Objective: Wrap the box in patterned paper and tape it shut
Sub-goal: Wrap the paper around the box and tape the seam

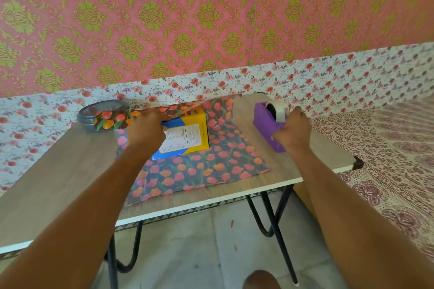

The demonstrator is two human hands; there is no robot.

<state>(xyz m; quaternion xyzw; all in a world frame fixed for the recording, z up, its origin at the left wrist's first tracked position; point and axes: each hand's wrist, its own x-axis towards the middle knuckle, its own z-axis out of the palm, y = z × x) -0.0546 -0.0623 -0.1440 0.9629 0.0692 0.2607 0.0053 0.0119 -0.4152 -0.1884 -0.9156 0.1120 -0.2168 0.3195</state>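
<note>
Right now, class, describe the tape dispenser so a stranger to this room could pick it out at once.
Start at the wooden table, then look to its right end, beside the tulip paper. The tape dispenser is the purple block carrying a white tape roll, gripped by the right hand; nothing else there is purple.

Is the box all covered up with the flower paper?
No, the box shows bare yellow and blue sides, and most of the tulip paper lies flat under it.

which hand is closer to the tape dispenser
Right. The right hand holds the tape dispenser at its near end; the left hand is off to its left, holding the paper on the box.
</note>
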